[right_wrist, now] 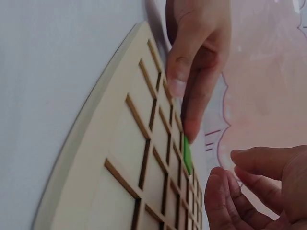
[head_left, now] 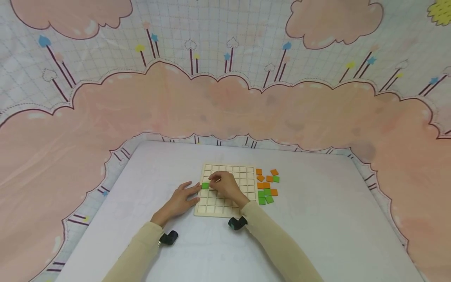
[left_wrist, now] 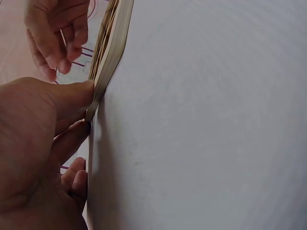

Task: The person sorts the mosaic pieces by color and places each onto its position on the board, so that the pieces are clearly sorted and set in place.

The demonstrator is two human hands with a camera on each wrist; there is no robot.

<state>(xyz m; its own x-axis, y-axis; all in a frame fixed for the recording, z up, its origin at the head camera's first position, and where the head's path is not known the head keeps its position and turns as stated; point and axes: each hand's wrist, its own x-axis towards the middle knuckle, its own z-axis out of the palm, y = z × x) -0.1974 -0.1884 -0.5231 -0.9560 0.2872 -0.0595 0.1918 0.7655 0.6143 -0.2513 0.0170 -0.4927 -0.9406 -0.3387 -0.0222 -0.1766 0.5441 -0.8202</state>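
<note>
A square wooden grid board (head_left: 211, 214) lies on the white table, with one green tile (head_left: 205, 185) in a cell of its left column. My left hand (head_left: 182, 199) touches the board's left edge, fingers spread; in the left wrist view its thumb (left_wrist: 72, 98) presses against the edge. Just right of the green tile, my right hand (head_left: 226, 185) is raised over the board. In the right wrist view its thumb and loosely bent fingers (right_wrist: 218, 199) stand apart, with nothing seen between them. A left fingertip lies close to the green tile (right_wrist: 187, 155).
Right of the board lie several loose orange tiles (head_left: 266, 185) and green tiles (head_left: 269, 199). Both wrists carry a black device (head_left: 237, 223). A patterned cloth (head_left: 225, 105) hangs behind the white table (head_left: 334, 219).
</note>
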